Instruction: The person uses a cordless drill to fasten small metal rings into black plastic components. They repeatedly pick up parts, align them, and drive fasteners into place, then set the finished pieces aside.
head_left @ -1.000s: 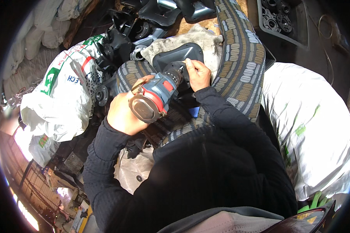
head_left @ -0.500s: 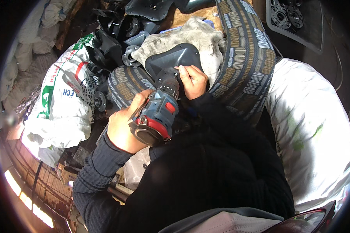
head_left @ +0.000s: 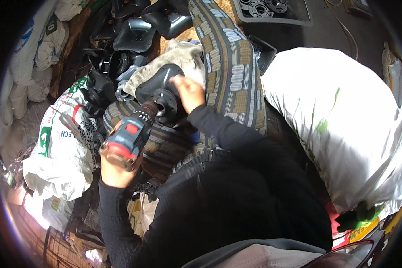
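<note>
Hands (head_left: 118, 169): left clutches drill (head_left: 129, 134), right (head_left: 190, 94) (grip unclear) meets black part (head_left: 157, 83); white sacks (head_left: 335, 120) flank

A head-worn fisheye camera looks down on the nearby hands (head_left: 192, 94)

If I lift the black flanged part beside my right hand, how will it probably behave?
The black flanged part is probably stiff: its flared shape shows no sagging. Its smooth, shiny surface may feel slippery. The round flange might let it roll or tip.
</note>
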A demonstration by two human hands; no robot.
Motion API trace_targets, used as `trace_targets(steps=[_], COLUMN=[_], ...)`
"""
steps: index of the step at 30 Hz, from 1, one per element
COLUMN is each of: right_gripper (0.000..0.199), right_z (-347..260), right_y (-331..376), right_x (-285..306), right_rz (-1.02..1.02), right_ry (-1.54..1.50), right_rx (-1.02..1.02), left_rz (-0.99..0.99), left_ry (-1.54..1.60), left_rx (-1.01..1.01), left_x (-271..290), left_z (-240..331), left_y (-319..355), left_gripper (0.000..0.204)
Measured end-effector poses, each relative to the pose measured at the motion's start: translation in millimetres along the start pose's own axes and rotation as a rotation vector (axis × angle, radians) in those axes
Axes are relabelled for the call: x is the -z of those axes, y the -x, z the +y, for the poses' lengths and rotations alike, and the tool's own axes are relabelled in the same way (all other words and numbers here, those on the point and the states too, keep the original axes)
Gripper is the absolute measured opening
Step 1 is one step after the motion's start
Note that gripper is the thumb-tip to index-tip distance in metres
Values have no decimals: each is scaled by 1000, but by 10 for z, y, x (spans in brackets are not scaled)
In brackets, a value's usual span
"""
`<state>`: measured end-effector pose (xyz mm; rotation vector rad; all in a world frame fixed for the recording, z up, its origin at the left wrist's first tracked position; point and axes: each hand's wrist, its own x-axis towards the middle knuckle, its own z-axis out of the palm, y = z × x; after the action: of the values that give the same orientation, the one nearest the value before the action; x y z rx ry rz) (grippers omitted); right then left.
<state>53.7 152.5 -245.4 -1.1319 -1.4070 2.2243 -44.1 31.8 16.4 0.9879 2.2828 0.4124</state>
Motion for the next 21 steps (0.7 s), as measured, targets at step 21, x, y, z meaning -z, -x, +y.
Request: trace_targets(steps=[21], right_gripper=[50], right_z=[-870], right_y=[688], right_x=[370], right_rz=[-800], right_ry=[-986], right_rx=[-698], left_rz=[75], left_ry=[-6], left_rx=[-175], left_x=[-266], left_z=[51], left_y=[910], left_gripper=[41])
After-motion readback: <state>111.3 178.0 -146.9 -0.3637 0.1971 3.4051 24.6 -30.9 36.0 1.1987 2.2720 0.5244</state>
